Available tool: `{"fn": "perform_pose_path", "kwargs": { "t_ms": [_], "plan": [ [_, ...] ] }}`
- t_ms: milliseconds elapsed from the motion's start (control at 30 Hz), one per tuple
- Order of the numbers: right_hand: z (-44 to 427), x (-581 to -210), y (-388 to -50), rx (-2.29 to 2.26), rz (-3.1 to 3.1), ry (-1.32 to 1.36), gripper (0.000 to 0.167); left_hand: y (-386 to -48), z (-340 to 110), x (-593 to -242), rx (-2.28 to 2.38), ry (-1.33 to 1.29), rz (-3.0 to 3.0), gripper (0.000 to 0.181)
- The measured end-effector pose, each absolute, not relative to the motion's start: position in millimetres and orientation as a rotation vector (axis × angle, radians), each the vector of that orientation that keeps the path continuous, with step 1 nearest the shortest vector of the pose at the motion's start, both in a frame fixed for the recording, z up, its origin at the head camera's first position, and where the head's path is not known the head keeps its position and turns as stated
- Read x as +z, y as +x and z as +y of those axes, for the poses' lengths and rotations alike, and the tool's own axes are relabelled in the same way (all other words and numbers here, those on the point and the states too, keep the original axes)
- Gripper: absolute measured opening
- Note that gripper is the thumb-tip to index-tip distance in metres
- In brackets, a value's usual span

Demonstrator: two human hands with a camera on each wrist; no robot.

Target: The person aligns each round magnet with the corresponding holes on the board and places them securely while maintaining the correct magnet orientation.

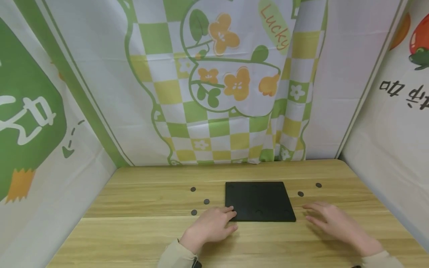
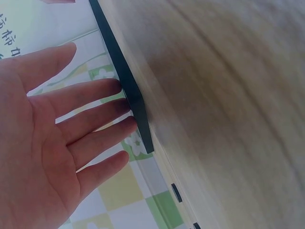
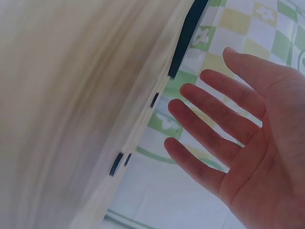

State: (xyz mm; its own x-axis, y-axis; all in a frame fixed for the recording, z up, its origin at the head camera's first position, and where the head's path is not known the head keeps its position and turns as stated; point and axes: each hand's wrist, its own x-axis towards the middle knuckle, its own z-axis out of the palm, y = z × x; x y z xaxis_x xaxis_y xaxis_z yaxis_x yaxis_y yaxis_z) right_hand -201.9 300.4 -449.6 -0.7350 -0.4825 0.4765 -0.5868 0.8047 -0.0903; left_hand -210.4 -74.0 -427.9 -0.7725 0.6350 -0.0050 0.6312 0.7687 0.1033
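Matte black, a thin flat board lies mid-counter, on wood grain, small dark discs either side. I judge it light, stiff and best held by opposite side edges. Left hand: fingers extended, touching its left edge. Right hand: fingers spread, empty, beside it.

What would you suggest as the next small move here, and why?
Probably have the right hand pinch the nearby dark disc to the right of the black board: that hand holds nothing and is close to it, while the left hand touches the board's left side.
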Motion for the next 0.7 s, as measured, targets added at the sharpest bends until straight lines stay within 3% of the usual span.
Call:
{"fn": "perform_pose_path", "kwargs": {
  "t_ms": [700],
  "plan": [
    [331.8, -446.2, -204.2, 0.339, -2.629, 0.717, 0.034, -210.8, -70.5, -426.0, 0.155, 1.042, 2.921, 0.045]
  ]
}}
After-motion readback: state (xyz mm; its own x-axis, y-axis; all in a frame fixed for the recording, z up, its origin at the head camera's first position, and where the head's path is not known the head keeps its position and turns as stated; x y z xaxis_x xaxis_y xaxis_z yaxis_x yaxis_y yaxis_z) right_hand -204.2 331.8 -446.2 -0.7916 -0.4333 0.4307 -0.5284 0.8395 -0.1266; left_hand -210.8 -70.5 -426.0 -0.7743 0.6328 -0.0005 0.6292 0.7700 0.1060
